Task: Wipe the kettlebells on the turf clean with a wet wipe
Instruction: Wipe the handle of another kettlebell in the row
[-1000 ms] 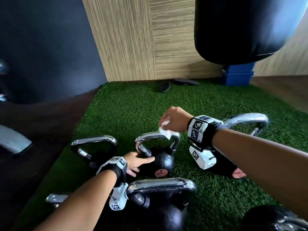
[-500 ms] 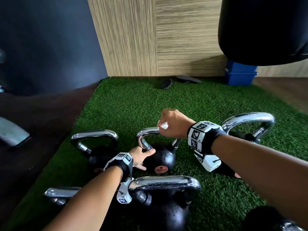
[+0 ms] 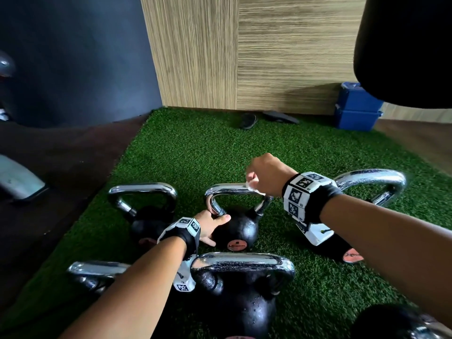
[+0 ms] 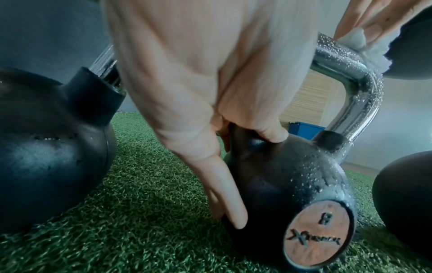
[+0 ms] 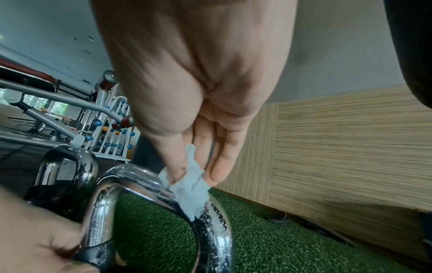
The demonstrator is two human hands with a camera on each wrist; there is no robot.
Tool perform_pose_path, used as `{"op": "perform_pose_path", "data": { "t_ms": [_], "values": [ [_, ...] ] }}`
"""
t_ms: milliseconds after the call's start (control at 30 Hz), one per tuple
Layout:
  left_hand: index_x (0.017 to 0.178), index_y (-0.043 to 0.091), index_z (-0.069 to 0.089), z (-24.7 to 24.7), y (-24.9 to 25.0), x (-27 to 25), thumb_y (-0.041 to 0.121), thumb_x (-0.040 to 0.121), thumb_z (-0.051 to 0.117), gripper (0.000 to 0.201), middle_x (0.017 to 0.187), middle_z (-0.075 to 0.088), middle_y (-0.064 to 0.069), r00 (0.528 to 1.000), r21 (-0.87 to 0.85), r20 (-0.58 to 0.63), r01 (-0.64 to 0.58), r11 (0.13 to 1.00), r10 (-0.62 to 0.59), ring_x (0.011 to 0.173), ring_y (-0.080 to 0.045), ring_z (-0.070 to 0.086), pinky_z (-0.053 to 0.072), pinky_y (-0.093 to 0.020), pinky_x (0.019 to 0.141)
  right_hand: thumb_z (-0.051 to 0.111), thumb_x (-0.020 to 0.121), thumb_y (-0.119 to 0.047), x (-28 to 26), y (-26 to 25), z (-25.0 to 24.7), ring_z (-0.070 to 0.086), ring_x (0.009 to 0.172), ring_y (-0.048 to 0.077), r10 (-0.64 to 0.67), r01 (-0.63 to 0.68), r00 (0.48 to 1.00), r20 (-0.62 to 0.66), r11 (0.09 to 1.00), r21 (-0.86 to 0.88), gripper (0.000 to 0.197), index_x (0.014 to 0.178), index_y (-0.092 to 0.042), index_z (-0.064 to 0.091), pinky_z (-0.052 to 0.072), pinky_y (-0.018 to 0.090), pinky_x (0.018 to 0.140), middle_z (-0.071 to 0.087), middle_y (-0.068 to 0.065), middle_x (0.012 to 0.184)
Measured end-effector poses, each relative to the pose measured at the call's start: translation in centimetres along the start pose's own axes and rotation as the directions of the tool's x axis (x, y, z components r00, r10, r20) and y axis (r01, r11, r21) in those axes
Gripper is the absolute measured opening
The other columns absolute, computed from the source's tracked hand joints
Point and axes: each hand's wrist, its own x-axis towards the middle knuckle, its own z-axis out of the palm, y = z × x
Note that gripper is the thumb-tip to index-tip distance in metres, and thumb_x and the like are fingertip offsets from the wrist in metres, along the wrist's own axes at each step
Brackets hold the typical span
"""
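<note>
A small black kettlebell (image 3: 241,230) with a chrome handle (image 3: 228,189) and a round "8" badge (image 4: 319,233) stands on the green turf (image 3: 195,152); water beads cover it. My right hand (image 3: 265,177) pinches a crumpled white wet wipe (image 5: 190,188) and presses it on the right end of the handle (image 5: 140,177). My left hand (image 3: 211,223) rests with straight fingers (image 4: 224,190) on the bell's left side, thumb on top of the ball.
Several more chrome-handled kettlebells stand around: one to the left (image 3: 144,209), one to the right (image 3: 371,182), a larger one in front (image 3: 242,292). A black punching bag (image 3: 411,50) hangs at upper right above blue boxes (image 3: 357,106). Dark sandals (image 3: 248,121) lie by the wood wall.
My right hand has slid the wipe along the top of the handle toward its right end. The left hand stays on the ball. The head view has shifted left.
</note>
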Motion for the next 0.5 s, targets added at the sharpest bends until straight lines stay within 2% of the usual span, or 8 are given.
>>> {"op": "perform_pose_path", "data": {
  "t_ms": [67, 133, 200, 300, 400, 500],
  "values": [
    [0.148, 0.009, 0.043, 0.1, 0.0, -0.1, 0.043, 0.093, 0.069, 0.07, 0.158, 0.034, -0.016, 1.0, -0.01, -0.005, -0.001, 1.0, 0.001, 0.134, -0.039, 0.047, 0.061, -0.051, 0.086, 0.06, 0.095, -0.011, -0.1, -0.4, 0.2, 0.073, 0.096, 0.014, -0.025, 0.025, 1.0, -0.014, 1.0, -0.011, 0.028, 0.122, -0.012, 0.067, 0.06, 0.02, 0.072, 0.072, 0.004, 0.115],
    [0.147, 0.008, 0.044, 0.1, 0.0, -0.2, 0.043, 0.092, 0.07, 0.069, 0.156, 0.037, -0.016, 1.0, -0.015, -0.011, 0.002, 1.0, -0.002, 0.132, -0.039, 0.049, 0.061, -0.051, 0.085, 0.061, 0.095, -0.009, -0.2, -0.5, 0.5, 0.073, 0.096, 0.014, -0.031, 0.031, 0.999, -0.008, 0.999, 0.01, 0.026, 0.119, -0.012, 0.069, 0.06, 0.02, 0.076, 0.073, 0.003, 0.115],
    [0.145, 0.008, 0.046, 0.2, 0.1, -0.2, 0.044, 0.092, 0.071, 0.069, 0.153, 0.039, -0.017, 1.0, -0.008, -0.022, -0.001, 1.0, 0.001, 0.126, -0.039, 0.054, 0.062, -0.049, 0.083, 0.065, 0.092, -0.008, -0.3, 0.0, 0.4, 0.073, 0.093, 0.015, 0.023, -0.023, 1.0, -0.014, 0.999, 0.044, 0.02, 0.111, -0.01, 0.072, 0.06, 0.02, 0.075, 0.074, 0.005, 0.109],
    [0.142, 0.011, 0.049, 0.3, -0.1, -0.2, 0.045, 0.091, 0.071, 0.065, 0.151, 0.041, -0.015, 1.0, 0.005, -0.028, -0.012, 1.0, 0.012, 0.124, -0.04, 0.056, 0.063, -0.048, 0.079, 0.066, 0.087, -0.001, -0.7, 1.4, 0.2, 0.073, 0.086, 0.02, 0.14, -0.139, 0.99, -0.018, 0.989, 0.047, 0.017, 0.103, -0.004, 0.071, 0.062, 0.028, 0.072, 0.073, 0.009, 0.099],
    [0.136, 0.013, 0.052, 0.3, -0.2, -0.4, 0.046, 0.09, 0.072, 0.06, 0.15, 0.043, -0.016, 0.999, 0.015, -0.034, -0.008, 1.0, 0.008, 0.121, -0.042, 0.058, 0.064, -0.047, 0.074, 0.067, 0.085, 0.002, -1.0, 2.1, 0.6, 0.071, 0.084, 0.019, 0.198, -0.196, 0.98, -0.012, 0.977, 0.081, 0.018, 0.102, -0.004, 0.071, 0.061, 0.025, 0.069, 0.072, 0.009, 0.098],
    [0.121, 0.017, 0.054, 0.3, -0.2, -0.8, 0.044, 0.09, 0.073, 0.045, 0.15, 0.043, -0.016, 1.0, 0.009, -0.018, -0.02, 1.0, 0.02, 0.122, -0.041, 0.057, 0.064, -0.043, 0.067, 0.068, 0.086, -0.002, -1.2, 2.5, 1.1, 0.071, 0.085, 0.013, 0.227, -0.218, 0.973, -0.032, 0.961, 0.17, 0.021, 0.106, -0.006, 0.07, 0.06, 0.021, 0.071, 0.072, 0.003, 0.101]
  ]
}}
